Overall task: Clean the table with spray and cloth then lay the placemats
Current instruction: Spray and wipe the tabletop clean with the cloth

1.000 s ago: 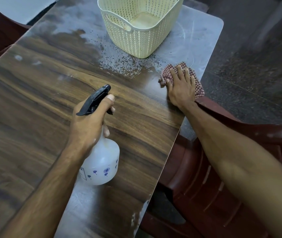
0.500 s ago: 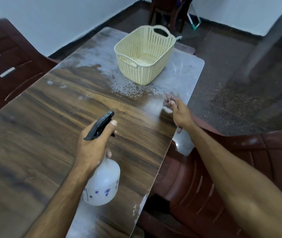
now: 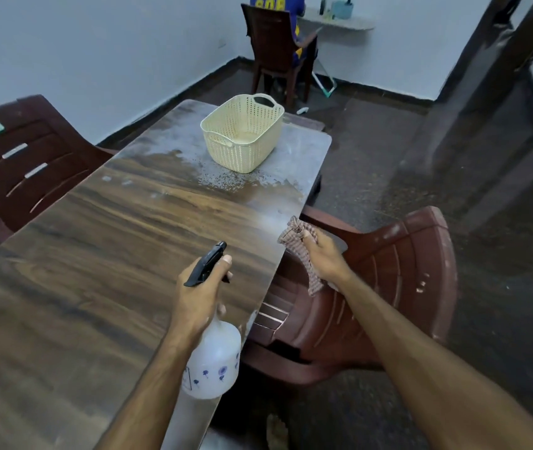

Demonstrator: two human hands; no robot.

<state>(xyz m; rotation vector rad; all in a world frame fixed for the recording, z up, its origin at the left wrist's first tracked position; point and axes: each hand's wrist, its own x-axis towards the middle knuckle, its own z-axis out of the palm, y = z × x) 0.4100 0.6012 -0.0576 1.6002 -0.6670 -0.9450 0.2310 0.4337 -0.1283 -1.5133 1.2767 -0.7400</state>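
Observation:
My left hand [image 3: 201, 293] grips the neck of a white spray bottle [image 3: 213, 358] with a black trigger head, held above the near right part of the wooden table [image 3: 80, 261]. My right hand [image 3: 325, 254] holds a reddish checked cloth [image 3: 304, 251] that hangs down, just off the table's right edge and above a chair. The far end of the table top is greyish with dark specks [image 3: 226, 183]. No placemats show in this view.
A cream perforated basket [image 3: 242, 134] stands on the far end of the table. Maroon plastic chairs sit at the left [image 3: 25, 164] and at the right [image 3: 388, 287]. A person sits on another chair [image 3: 274, 43] by the far wall.
My right hand has lifted the cloth off the table near the basket and pulled it back past the right edge. The view has tilted up. The left hand still holds the bottle.

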